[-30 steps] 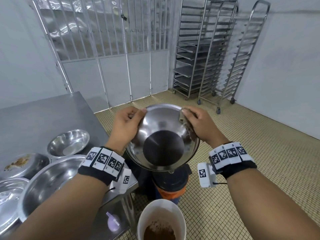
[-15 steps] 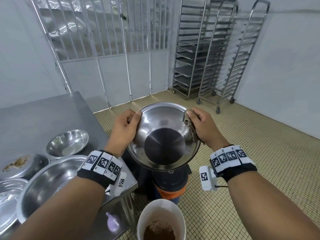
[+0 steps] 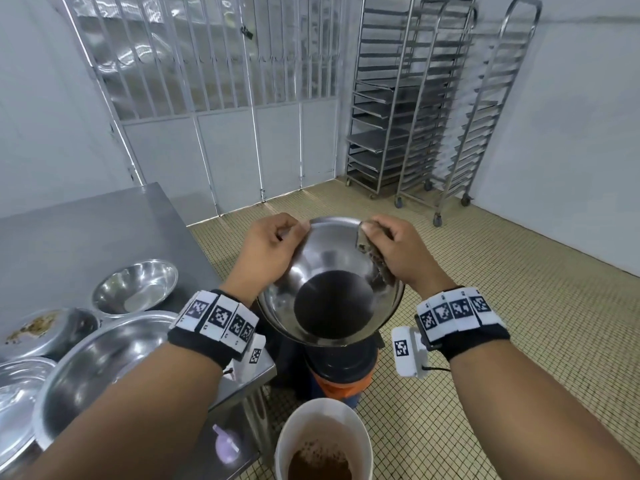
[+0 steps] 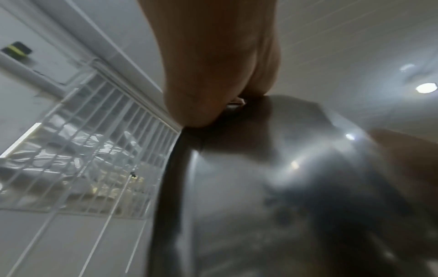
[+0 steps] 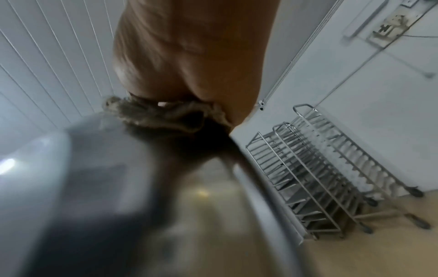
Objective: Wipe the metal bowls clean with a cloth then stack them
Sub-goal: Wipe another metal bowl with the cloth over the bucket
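I hold a shiny metal bowl [image 3: 332,289] tilted toward me in mid air, off the table's corner. My left hand [image 3: 273,242] grips its left rim, thumb inside. My right hand [image 3: 388,244] pinches a brownish cloth [image 3: 372,254] against the right rim and inner wall. In the left wrist view the left hand [image 4: 213,90] curls over the bowl [image 4: 249,187] edge. The right wrist view shows the right hand [image 5: 189,75] bunching the cloth [image 5: 166,116] on the blurred bowl [image 5: 118,187].
On the steel table [image 3: 86,230] at left sit a small metal bowl [image 3: 135,287], a large one [image 3: 100,362], a soiled one [image 3: 45,327] and another [image 3: 17,393]. A white bucket [image 3: 323,441] of brown liquid stands below. Tray racks [image 3: 415,116] line the far wall.
The cloth in my right hand has slid up the right rim toward the far edge. The bowl stays tilted in both hands.
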`<state>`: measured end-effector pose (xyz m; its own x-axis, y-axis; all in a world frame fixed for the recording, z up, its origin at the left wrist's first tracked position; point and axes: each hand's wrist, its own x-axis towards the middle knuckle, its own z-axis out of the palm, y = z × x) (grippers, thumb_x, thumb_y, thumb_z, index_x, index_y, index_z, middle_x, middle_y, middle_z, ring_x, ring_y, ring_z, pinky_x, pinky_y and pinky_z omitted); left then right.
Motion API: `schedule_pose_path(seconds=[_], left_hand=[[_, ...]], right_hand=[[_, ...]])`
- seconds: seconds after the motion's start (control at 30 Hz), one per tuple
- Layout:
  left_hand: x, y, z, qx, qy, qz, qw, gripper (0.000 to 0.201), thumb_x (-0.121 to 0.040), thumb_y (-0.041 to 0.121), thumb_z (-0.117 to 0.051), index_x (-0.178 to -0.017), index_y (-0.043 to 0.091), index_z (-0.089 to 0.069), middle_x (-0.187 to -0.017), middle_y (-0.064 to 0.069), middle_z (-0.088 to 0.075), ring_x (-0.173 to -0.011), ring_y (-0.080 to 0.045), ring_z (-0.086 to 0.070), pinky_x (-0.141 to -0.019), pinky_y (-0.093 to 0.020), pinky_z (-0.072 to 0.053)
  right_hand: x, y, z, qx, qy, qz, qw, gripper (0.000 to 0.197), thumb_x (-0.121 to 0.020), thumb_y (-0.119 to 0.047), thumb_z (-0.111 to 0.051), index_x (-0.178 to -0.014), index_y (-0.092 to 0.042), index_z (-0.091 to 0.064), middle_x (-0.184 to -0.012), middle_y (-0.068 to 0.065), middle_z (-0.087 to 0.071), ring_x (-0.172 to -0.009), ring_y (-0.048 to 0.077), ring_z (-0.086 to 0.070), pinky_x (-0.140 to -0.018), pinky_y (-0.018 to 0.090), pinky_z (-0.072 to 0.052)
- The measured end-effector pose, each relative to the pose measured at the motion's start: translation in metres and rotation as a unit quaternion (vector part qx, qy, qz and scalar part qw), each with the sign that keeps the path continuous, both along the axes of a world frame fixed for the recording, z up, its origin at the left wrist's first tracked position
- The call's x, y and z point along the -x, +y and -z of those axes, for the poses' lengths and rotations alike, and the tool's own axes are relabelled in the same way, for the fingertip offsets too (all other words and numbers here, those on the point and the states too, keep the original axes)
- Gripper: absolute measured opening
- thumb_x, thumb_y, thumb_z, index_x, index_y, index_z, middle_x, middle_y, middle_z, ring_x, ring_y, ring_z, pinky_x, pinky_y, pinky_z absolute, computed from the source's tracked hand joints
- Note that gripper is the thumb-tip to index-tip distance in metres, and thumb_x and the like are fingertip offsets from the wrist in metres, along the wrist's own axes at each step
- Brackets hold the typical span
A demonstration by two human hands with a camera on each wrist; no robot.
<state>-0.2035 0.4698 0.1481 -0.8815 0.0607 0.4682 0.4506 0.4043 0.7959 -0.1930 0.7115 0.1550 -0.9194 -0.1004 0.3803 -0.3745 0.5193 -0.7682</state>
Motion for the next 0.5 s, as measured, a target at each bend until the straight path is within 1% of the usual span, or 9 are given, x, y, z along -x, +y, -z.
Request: schedule_pose_path(seconds=[0.03,0.1,0.17,0.2,0.23,0.3,0.4,0.47,0.5], left_hand=[[-0.001,0.003,0.0,0.004,0.005,0.002,1.0,0.029,-0.101,0.028,-0.068,-0.072,0.026,-0.066,-0.051,0.018,-0.057,-0.046,0.001,-0.047,-0.049,-0.012,-0.035],[0.003,0.0,0.0,-0.065,-0.006,-0.021,0.998,0.029,-0.099,0.027,-0.07,-0.071,0.022,-0.066,-0.05,0.015,-0.055,-0.046,-0.001,-0.044,-0.047,-0.016,-0.035],[0.006,-0.009,0.002,-0.164,-0.021,-0.054,0.985,0.03,-0.1,0.026,-0.07,-0.071,0.018,-0.065,-0.054,0.006,-0.056,-0.05,-0.009,-0.045,-0.047,-0.021,-0.037],[0.007,-0.014,0.004,-0.181,-0.024,-0.064,0.981,0.031,-0.101,0.028,-0.069,-0.072,0.018,-0.064,-0.058,0.0,-0.056,-0.053,-0.013,-0.046,-0.049,-0.024,-0.038],[0.008,-0.018,0.007,-0.164,-0.022,-0.068,0.984,0.032,-0.101,0.031,-0.067,-0.072,0.02,-0.063,-0.06,-0.002,-0.056,-0.055,-0.015,-0.046,-0.051,-0.026,-0.039],[0.009,-0.021,0.009,-0.064,-0.001,-0.051,0.997,0.03,-0.102,0.037,-0.065,-0.074,0.025,-0.062,-0.063,0.005,-0.058,-0.056,-0.011,-0.048,-0.056,-0.028,-0.04],[0.007,-0.015,-0.001,0.102,0.03,0.031,0.994,0.019,-0.101,0.038,-0.067,-0.085,0.027,-0.069,-0.07,0.009,-0.067,-0.059,-0.004,-0.06,-0.057,-0.016,-0.044],[0.005,-0.007,-0.009,0.139,0.033,0.073,0.987,0.021,-0.101,0.037,-0.067,-0.087,0.022,-0.072,-0.07,0.006,-0.07,-0.058,-0.003,-0.063,-0.054,-0.015,-0.045],[0.006,-0.006,-0.01,0.124,0.034,0.063,0.99,0.023,-0.101,0.037,-0.067,-0.085,0.021,-0.074,-0.069,0.006,-0.07,-0.057,-0.003,-0.062,-0.054,-0.016,-0.045]], right_hand=[[0.001,-0.002,-0.004,-0.013,0.001,-0.004,1.0,0.02,-0.103,-0.033,-0.055,-0.091,-0.026,-0.069,-0.083,-0.008,-0.068,-0.078,0.012,-0.063,-0.072,0.029,-0.047],[0.002,0.0,-0.007,0.004,0.005,0.004,1.0,0.021,-0.103,-0.034,-0.055,-0.094,-0.025,-0.071,-0.085,-0.007,-0.069,-0.079,0.012,-0.064,-0.073,0.027,-0.05],[0.001,0.005,-0.003,0.071,0.0,0.013,0.997,0.025,-0.106,-0.03,-0.051,-0.089,-0.023,-0.069,-0.077,-0.011,-0.065,-0.069,0.007,-0.059,-0.067,0.02,-0.048],[0.0,0.008,0.0,0.093,0.001,0.014,0.996,0.027,-0.107,-0.028,-0.05,-0.086,-0.023,-0.067,-0.073,-0.011,-0.063,-0.066,0.005,-0.055,-0.065,0.018,-0.047],[-0.001,0.008,0.002,0.101,0.003,0.016,0.995,0.028,-0.107,-0.026,-0.049,-0.084,-0.023,-0.066,-0.072,-0.008,-0.061,-0.064,0.005,-0.054,-0.063,0.017,-0.046],[-0.002,0.006,0.0,0.088,0.011,0.013,0.996,0.027,-0.106,-0.025,-0.05,-0.086,-0.021,-0.067,-0.076,-0.002,-0.063,-0.065,0.005,-0.056,-0.065,0.018,-0.046],[-0.003,-0.006,-0.014,-0.028,0.001,-0.03,0.999,0.02,-0.104,-0.031,-0.054,-0.091,-0.027,-0.069,-0.083,-0.003,-0.068,-0.074,0.006,-0.061,-0.07,0.02,-0.047],[-0.004,-0.014,-0.015,-0.093,-0.001,-0.045,0.995,0.017,-0.102,-0.036,-0.055,-0.092,-0.033,-0.068,-0.085,-0.009,-0.068,-0.079,0.008,-0.063,-0.072,0.024,-0.048],[-0.004,-0.013,-0.013,-0.087,0.005,-0.038,0.995,0.018,-0.103,-0.037,-0.054,-0.093,-0.033,-0.068,-0.085,-0.01,-0.068,-0.08,0.007,-0.063,-0.074,0.026,-0.049]])
